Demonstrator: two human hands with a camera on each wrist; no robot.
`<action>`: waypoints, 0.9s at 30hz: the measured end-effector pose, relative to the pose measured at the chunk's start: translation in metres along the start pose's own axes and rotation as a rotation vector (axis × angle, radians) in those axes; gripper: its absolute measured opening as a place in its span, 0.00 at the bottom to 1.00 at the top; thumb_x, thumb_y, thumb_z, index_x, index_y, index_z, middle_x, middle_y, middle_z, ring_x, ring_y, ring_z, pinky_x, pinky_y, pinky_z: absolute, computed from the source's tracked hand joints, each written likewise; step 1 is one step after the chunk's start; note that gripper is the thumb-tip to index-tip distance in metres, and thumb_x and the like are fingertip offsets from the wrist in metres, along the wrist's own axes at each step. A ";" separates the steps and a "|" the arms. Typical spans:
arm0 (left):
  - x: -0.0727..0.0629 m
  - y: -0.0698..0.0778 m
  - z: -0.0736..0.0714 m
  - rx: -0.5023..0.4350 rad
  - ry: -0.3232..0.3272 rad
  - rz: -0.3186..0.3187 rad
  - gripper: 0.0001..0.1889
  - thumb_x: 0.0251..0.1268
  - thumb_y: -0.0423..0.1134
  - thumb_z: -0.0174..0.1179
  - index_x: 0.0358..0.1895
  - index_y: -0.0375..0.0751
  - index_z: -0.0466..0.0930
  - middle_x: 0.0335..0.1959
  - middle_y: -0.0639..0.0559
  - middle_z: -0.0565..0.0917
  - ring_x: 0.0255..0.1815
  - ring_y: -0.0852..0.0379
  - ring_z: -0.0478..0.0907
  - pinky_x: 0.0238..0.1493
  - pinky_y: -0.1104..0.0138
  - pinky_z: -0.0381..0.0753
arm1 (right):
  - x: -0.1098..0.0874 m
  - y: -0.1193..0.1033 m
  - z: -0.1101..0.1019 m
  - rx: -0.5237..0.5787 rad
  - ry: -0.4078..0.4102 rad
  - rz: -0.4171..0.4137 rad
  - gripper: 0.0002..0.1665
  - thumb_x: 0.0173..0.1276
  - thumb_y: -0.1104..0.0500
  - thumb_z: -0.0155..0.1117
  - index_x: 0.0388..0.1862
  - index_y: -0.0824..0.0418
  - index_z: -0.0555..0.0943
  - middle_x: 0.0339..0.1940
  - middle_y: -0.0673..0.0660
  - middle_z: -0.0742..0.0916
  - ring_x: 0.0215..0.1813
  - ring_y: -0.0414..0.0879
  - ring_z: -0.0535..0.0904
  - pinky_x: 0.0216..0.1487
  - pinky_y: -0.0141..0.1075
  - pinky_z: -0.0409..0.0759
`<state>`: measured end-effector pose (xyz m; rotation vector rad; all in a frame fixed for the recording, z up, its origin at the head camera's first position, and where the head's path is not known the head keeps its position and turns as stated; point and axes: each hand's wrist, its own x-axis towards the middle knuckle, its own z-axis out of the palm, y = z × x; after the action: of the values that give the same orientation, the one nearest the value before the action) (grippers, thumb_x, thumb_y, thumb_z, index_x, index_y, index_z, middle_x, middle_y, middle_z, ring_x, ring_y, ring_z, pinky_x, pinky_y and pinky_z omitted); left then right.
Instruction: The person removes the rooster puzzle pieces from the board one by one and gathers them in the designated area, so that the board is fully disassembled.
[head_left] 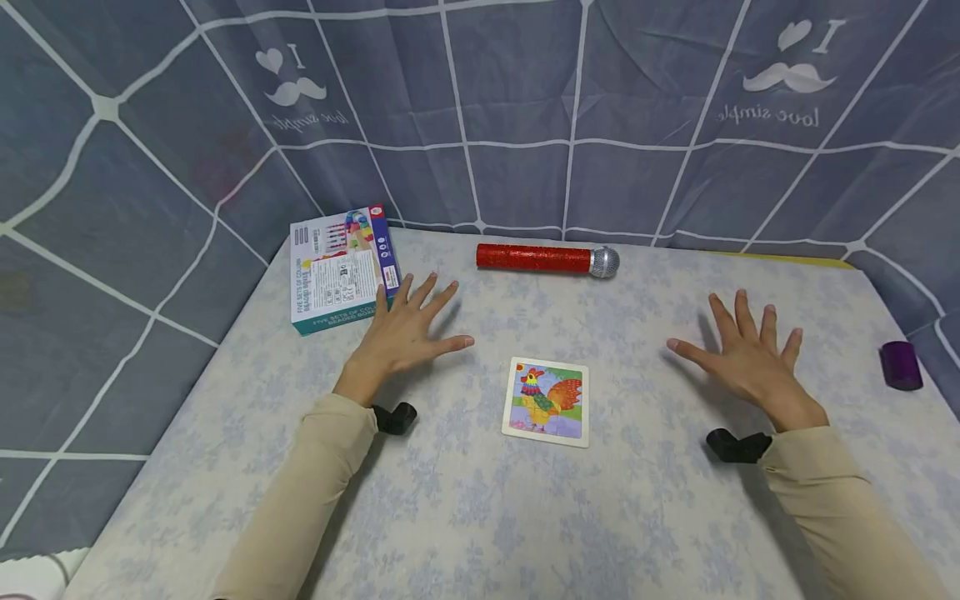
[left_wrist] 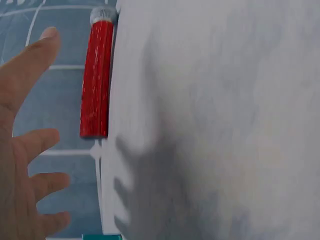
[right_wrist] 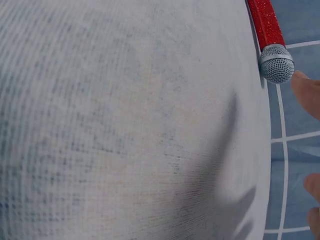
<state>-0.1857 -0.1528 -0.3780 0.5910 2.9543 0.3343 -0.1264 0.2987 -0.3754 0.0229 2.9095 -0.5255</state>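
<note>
Beyond opposite edges of the rooster puzzle (head_left: 546, 402), well apart, both hands (head_left: 400, 335) (head_left: 752, 364) are spread, empty.

So my puzzle (head_left: 546, 402) is lying on the table (head_left: 637, 517) between my left hand (head_left: 401, 333) and my right hand (head_left: 750, 358), mic (head_left: 536, 259) crossways behind it. Box (head_left: 341, 283) is back left, near my left hand. Cylinder (head_left: 901, 365) is way off right, past my right hand. Cloth (head_left: 525, 108) hangs behind the whole lot.

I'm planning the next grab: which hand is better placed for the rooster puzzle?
Probably the left hand: it is open, empty and nearer the rooster puzzle in the head view. The right hand, also empty, is farther.
</note>
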 end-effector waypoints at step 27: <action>-0.022 0.050 0.034 -0.223 -0.105 0.406 0.33 0.54 0.56 0.71 0.65 0.53 0.78 0.71 0.50 0.70 0.75 0.46 0.58 0.74 0.41 0.46 | 0.011 -0.013 0.005 0.110 0.061 -0.142 0.45 0.72 0.41 0.57 0.71 0.75 0.62 0.73 0.79 0.58 0.70 0.78 0.53 0.60 0.74 0.52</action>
<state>-0.1415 -0.1096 -0.3980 1.1342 2.6303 0.6361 -0.1375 0.2847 -0.3772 -0.1563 2.9533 -0.7196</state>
